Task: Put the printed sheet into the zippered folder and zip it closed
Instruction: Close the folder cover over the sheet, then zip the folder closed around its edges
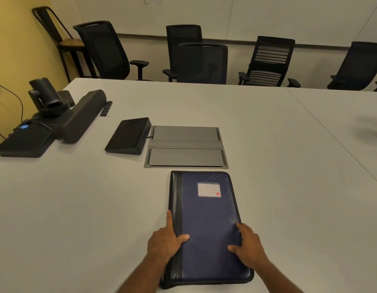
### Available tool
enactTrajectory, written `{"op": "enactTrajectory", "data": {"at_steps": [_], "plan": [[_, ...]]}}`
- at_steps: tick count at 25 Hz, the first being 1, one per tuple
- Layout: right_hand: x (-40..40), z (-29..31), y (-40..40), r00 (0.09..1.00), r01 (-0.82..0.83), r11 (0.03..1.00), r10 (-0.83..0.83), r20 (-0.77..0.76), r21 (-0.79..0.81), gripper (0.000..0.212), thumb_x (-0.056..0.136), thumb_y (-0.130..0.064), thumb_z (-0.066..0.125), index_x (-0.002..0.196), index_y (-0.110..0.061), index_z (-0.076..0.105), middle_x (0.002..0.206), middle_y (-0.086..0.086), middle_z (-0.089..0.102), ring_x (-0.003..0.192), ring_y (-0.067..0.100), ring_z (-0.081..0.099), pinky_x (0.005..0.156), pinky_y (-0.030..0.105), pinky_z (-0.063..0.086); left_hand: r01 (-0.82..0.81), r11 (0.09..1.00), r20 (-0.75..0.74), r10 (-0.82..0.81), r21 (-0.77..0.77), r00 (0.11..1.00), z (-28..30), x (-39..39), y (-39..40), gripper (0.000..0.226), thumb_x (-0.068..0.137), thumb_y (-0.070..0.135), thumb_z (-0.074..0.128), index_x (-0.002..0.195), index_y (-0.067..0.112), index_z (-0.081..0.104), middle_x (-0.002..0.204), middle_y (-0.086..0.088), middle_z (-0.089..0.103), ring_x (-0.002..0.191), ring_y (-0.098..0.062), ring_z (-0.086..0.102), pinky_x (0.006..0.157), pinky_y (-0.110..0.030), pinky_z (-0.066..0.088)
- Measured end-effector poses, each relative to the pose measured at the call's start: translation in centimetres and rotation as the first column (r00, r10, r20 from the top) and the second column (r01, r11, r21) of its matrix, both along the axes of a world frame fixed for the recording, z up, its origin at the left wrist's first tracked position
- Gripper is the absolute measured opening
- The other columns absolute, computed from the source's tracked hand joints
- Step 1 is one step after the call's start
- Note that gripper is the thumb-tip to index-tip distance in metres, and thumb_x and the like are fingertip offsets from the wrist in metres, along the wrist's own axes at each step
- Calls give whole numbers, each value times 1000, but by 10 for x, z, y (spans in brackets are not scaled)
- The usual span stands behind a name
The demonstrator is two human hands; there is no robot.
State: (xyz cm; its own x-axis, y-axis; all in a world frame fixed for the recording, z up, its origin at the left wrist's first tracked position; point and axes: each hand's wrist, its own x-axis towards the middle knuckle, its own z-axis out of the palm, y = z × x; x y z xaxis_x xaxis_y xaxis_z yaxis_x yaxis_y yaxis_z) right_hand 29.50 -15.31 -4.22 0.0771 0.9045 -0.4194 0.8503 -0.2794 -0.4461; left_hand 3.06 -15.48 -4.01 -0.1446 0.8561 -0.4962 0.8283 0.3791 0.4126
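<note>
So the dark blue zippered folder with the black leathery spine strip (206, 225) is lying flat and closed on the white desk (77, 208), spine on the left, long side running away from the near edge. There's a small white lined label with a red corner mark (209, 189) near the far end of the cover. Can't see the printed sheet anywhere.
</note>
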Motion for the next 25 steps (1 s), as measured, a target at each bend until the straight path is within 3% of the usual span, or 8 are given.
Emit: {"op": "enactTrajectory", "data": {"at_steps": [5, 7, 10, 13, 16, 18, 20, 25], "plan": [[-14, 24, -15, 963, -120, 982, 79, 256, 146, 71, 81, -46, 64, 141, -24, 33, 151, 2, 31, 131, 26, 38, 104, 38, 41, 27, 999, 3, -27, 32, 1000, 4, -18, -18, 104, 78, 78, 49, 154, 25, 1, 137, -3, 57, 113, -21, 62, 93, -33, 51], [-27, 28, -34, 982, -150, 949, 110, 153, 278, 49, 80, -39, 67, 124, -24, 51, 132, 0, 50, 114, 20, 50, 95, 29, 45, 19, 998, 0, -19, 63, 1000, 4, -28, -27, 84, 80, 75, 51, 144, 25, 27, 124, -1, 63, 103, -18, 65, 87, -30, 52], [-50, 31, -64, 979, -176, 960, 193, -61, 216, 13, 75, -40, 68, 81, -38, 56, 87, -15, 61, 78, 4, 57, 74, 19, 49, 79, 981, 3, -81, 180, 997, 3, -49, -44, 40, 84, 67, 54, 94, 29, 55, 85, 12, 62, 76, -8, 59, 72, -25, 53], [-79, 28, -83, 957, -245, 967, 251, -143, 64, 20, 73, -46, 66, 60, -36, 54, 61, -18, 60, 66, 3, 62, 66, 14, 51, 279, 930, 52, -299, 240, 953, 4, -68, -63, 12, 89, 37, 55, 82, 29, 59, 87, 13, 59, 83, -7, 55, 81, -29, 52], [-112, 28, -94, 942, -285, 956, 266, -206, -70, 5, 79, -37, 69, 75, -34, 70, 61, -22, 56, 62, 1, 59, 63, 3, 44, 514, 827, -21, -523, 227, 852, 7, -78, -80, 30, 80, 28, 52, 102, 25, 71, 102, 11, 62, 97, -8, 52, 85, -24, 46], [-128, 20, -100, 948, -256, 960, 225, -226, -117, 11, 80, -32, 70, 90, -28, 75, 62, -24, 52, 61, 0, 54, 64, 4, 42, 587, 784, -64, -588, 202, 807, 4, -80, -86, 36, 79, 34, 53, 110, 27, 71, 107, 10, 65, 98, -8, 50, 84, -22, 42], [-139, 17, -108, 944, -245, 963, 209, -254, -116, 9, 79, -34, 71, 87, -31, 73, 64, -22, 55, 61, -2, 55, 61, 0, 40, 626, 760, -80, -622, 175, 778, -1, -79, -91, 38, 80, 38, 53, 114, 29, 70, 108, 10, 67, 95, -7, 51, 83, -21, 38], [-153, 7, -120, 945, -187, 976, 150, -291, -107, 31, 75, -39, 72, 102, -22, 73, 79, -13, 65, 73, 2, 62, 81, 10, 47, 500, 855, 113, -515, 136, 850, -7, -76, -102, 32, 82, 44, 60, 103, 26, 76, 80, 12, 67, 71, -5, 55, 71, -22, 49]]}}
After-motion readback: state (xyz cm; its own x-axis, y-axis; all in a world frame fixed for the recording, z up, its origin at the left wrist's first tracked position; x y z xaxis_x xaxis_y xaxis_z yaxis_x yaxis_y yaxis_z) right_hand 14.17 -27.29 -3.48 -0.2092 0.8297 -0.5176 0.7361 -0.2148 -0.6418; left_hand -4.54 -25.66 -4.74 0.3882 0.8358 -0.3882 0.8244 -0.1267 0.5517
